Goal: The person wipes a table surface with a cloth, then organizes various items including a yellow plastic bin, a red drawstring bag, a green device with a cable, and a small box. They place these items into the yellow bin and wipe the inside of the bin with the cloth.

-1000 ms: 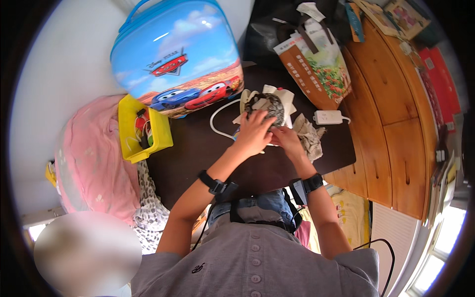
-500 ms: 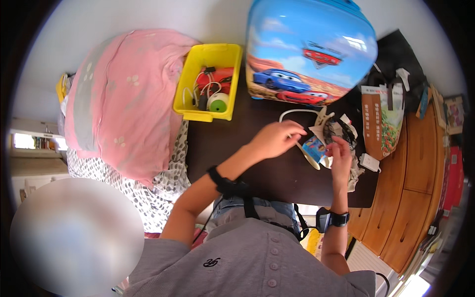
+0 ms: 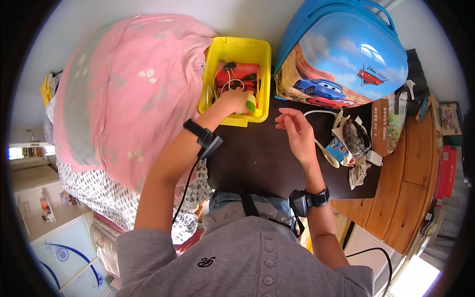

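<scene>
My left hand (image 3: 232, 101) reaches into a yellow plastic bin (image 3: 236, 44) at the back of the dark table. Its fingers point down among the contents and are mostly hidden by the back of the hand. Against it lies a round white and green object (image 3: 251, 104). Behind the hand a red item (image 3: 242, 72) and white cables (image 3: 217, 79) show in the bin. Over the table, right of the bin, my right hand (image 3: 297, 136) hovers with loosely bent, parted fingers and nothing in them. Both wrists wear black straps with small devices.
A blue hard-shell case with cartoon cars (image 3: 341, 54) stands behind. At the right lie crumpled wrappings (image 3: 356, 143), a white looped strip (image 3: 329, 156), a white adapter (image 3: 374, 158) and a paper bag (image 3: 388, 123). Pink bedding (image 3: 128, 99) rises at the left, wooden drawers (image 3: 391, 193) at the right.
My left hand has moved left from beside the wrappings into the yellow bin. My right hand has drawn back leftward from the wrappings. The view has shifted left.
</scene>
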`<state>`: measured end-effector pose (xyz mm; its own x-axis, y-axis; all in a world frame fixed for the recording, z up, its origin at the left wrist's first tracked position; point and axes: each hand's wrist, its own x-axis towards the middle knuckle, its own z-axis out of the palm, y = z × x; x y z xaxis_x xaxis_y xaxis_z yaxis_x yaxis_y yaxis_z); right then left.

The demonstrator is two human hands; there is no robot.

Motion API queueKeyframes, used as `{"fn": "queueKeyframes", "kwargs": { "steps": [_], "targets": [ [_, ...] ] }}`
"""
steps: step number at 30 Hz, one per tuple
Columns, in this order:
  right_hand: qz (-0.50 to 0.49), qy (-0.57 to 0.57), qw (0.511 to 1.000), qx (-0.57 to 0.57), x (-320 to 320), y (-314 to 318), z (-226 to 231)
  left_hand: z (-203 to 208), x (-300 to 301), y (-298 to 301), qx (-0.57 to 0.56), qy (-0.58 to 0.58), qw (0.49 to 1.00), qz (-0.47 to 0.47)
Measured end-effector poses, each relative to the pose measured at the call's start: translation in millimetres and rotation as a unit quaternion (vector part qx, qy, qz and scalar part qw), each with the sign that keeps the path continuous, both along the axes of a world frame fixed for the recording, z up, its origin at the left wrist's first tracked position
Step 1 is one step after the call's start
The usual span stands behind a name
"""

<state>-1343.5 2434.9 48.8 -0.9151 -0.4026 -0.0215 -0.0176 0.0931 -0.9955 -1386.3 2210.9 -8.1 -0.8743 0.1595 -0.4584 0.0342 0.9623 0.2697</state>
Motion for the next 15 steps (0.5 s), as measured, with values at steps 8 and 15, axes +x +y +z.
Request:
{"fn": "queueKeyframes", "kwargs": {
  "steps": [8,15],
  "targets": [
    [-0.029,-0.024,0.999,0.001,-9,3,-4,3,-65,-21,-0.021,-0.057,0.997,-0.054],
    [0.013,0.071,0.995,0.066,-73,-77,-53,-58,-101,-69,-0.036,0.081,0.979,0.182]
  ]
}}
